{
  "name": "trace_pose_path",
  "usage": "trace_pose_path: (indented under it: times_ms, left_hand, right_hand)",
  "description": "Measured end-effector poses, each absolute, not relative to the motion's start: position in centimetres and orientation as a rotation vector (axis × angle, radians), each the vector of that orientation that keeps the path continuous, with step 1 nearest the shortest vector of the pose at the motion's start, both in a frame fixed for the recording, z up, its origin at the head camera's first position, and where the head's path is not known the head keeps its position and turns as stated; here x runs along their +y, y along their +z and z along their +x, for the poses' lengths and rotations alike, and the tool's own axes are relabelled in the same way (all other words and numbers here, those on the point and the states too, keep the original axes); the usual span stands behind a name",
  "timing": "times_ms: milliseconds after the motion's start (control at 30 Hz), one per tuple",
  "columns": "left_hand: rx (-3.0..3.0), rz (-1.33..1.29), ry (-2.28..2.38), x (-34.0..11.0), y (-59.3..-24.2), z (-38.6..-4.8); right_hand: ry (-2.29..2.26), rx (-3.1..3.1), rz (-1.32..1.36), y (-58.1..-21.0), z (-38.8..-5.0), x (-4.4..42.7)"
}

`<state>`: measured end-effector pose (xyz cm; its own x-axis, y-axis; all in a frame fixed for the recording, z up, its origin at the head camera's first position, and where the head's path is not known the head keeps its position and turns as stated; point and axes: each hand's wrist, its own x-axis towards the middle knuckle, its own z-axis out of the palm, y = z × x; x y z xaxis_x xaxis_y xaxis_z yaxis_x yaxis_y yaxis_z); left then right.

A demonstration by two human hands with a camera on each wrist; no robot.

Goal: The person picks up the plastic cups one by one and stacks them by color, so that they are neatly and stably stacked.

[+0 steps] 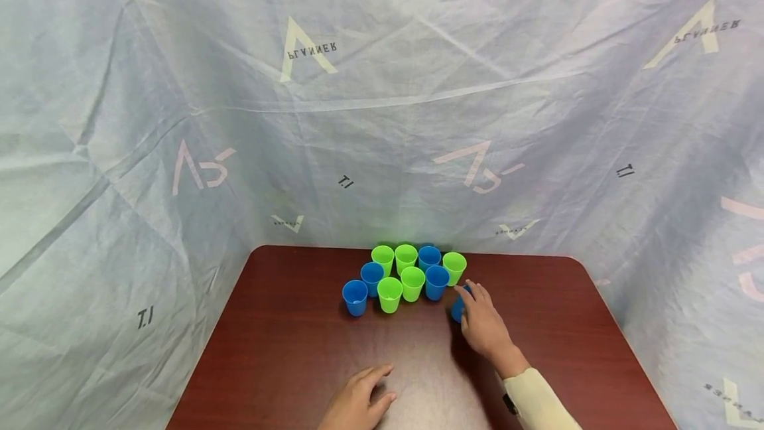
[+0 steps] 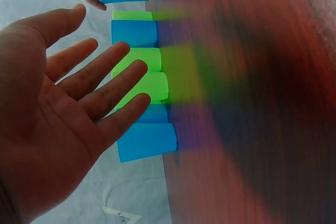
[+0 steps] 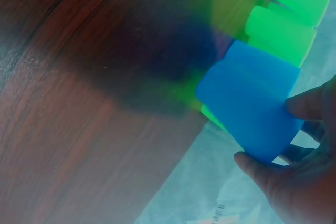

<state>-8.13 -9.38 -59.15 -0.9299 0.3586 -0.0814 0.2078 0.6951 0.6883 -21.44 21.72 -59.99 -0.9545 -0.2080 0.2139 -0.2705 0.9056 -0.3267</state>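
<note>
The right hand grips a blue cup near its rim, at the right end of the grouped cups. In the right wrist view, thumb and fingers of the right hand are round the upper part of that blue cup. The left hand is over the near part of the table with nothing in it; in the left wrist view the left hand has its fingers spread. Nearest to the held cup stand a blue cup and a green cup.
More upright cups stand together at the back of the brown table, among them a blue cup, a green cup and a green cup. Pale printed cloth hangs behind the table and on both sides.
</note>
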Motion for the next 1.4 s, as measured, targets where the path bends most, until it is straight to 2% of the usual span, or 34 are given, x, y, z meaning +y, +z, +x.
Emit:
trace_pose_path:
  times_ms: [800, 1400]
  left_hand:
    - [2.689, 0.437, 1.091, -9.1, -59.5, -8.1]
    - [2.732, 0.435, 1.106, -8.5, -59.8, -7.7]
  right_hand:
    - [0.734, -2.913, 0.414, -59.5, -19.3, 18.5]
    - [0.666, -2.955, 0.552, -59.6, -16.5, 14.9]
